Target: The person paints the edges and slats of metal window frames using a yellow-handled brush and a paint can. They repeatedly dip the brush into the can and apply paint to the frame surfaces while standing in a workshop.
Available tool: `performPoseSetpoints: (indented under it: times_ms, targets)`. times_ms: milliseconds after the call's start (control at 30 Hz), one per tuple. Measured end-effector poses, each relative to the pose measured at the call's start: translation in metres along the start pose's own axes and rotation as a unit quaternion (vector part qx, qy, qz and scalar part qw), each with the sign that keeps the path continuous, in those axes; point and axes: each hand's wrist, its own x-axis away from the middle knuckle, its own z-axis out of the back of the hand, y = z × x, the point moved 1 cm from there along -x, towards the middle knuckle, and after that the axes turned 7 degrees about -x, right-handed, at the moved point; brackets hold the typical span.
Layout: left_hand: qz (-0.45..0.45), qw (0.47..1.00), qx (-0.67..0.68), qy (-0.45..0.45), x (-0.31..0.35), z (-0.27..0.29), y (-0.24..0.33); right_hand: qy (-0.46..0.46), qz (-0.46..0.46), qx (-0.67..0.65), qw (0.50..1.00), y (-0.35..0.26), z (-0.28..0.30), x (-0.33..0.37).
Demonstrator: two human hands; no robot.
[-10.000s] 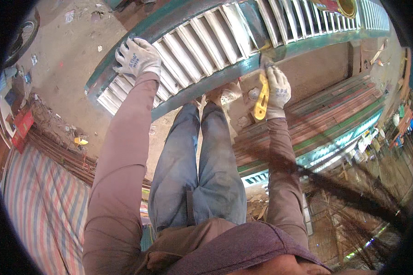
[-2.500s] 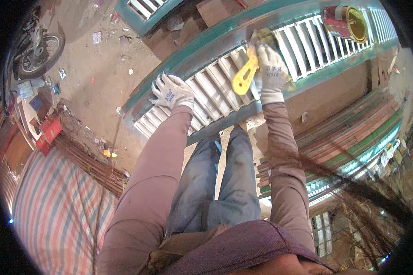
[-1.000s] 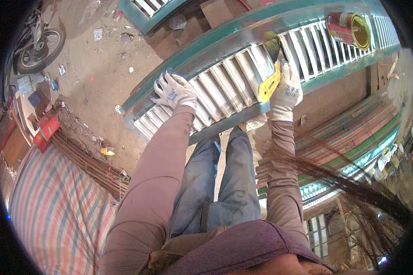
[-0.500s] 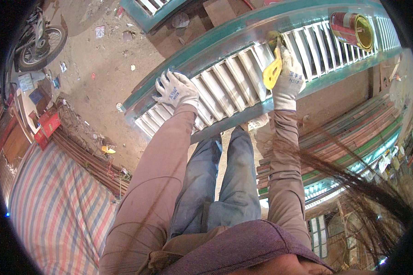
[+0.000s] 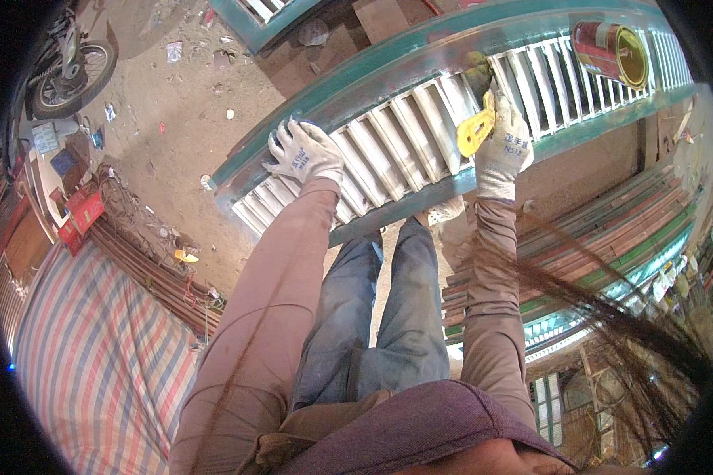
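A louvred shutter panel with a green frame and whitish slats lies across in front of me. My left hand, in a white work glove, rests on its left part with fingers spread and holds nothing. My right hand, gloved too, is closed round the yellow handle of a paintbrush. The brush's dark bristles reach the slats near the far side of the frame, and are partly blurred. Right of that hand, a red tin with a yellowish opening lies tilted on the slats; its contents are not visible.
Another green-framed panel lies at the far edge. A motorbike wheel stands at far left. Long strips of wood are stacked at right, and a striped sheet covers something at left. Litter dots the dirt floor.
My right hand has shifted slightly right and nearer to me, and the brush handle has tilted more sideways. My left hand stays on the panel.
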Motion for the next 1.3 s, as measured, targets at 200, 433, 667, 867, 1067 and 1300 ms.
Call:
performPoseSetpoints:
  times_ms: [200, 433, 667, 867, 1067, 1300]
  targets:
    - [0.001, 1.000, 0.004, -0.004, 0.000, 0.001, 0.002, -0.011, 0.006, 0.029, 0.999, -0.008, -0.003, -0.014]
    - [0.007, 1.000, 0.002, 0.011, 0.000, -0.001, 0.001, -0.044, 0.054, -0.010, 0.998, -0.022, 0.006, -0.019]
    - [0.000, 1.000, 0.007, 0.001, 0.000, 0.001, 0.000, -0.007, 0.010, 0.023, 1.000, -0.008, 0.005, -0.009]
    - [0.001, 1.000, 0.013, -0.009, 0.000, 0.000, 0.000, -0.004, 0.033, 0.057, 0.998, -0.017, 0.003, -0.022]
    - [0.004, 1.000, 0.016, -0.017, 0.000, -0.002, 0.001, -0.030, 0.027, 0.082, 0.996, -0.014, 0.006, -0.017]
    - [0.002, 0.999, 0.009, -0.031, 0.000, 0.000, 0.001, -0.007, 0.002, 0.059, 0.998, -0.014, -0.008, -0.021]
